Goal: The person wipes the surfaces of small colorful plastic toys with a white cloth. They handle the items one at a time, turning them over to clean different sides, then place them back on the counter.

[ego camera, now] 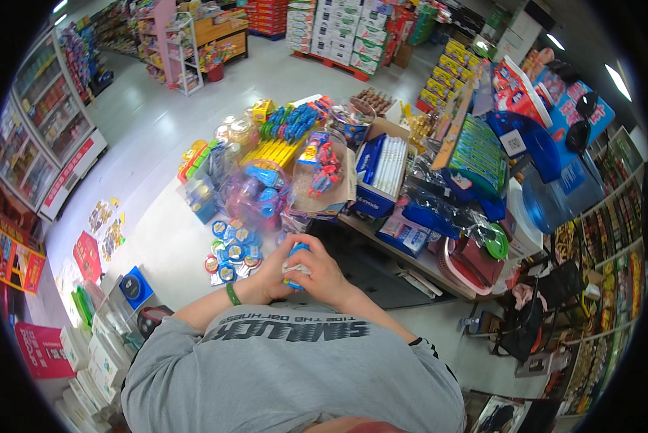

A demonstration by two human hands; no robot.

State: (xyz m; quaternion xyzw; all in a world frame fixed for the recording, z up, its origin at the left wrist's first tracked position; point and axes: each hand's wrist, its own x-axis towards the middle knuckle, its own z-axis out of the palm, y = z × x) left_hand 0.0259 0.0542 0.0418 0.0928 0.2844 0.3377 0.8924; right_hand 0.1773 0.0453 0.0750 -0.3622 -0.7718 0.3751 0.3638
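My left hand [273,273], below a green bangle on the wrist, is closed around a small blue item [300,248] near my chest. From the other side my right hand [324,273] grips the same item with a crumpled white wipe or tissue [298,267] between the fingers. Much of the item is hidden by both hands. Left of them, on the white counter [178,238], lies a pile of small round blue, green and red packages [236,250]. Beyond the hands stands a clear pinkish plastic tub [256,195] holding blue-capped items.
An open box of white packets [391,162], a cardboard tray with red candy packs [324,187] and blue racks [475,178] crowd the counter's far and right parts. A pink basket [459,270] stands at the right edge. White boxes [107,362] are stacked at lower left.
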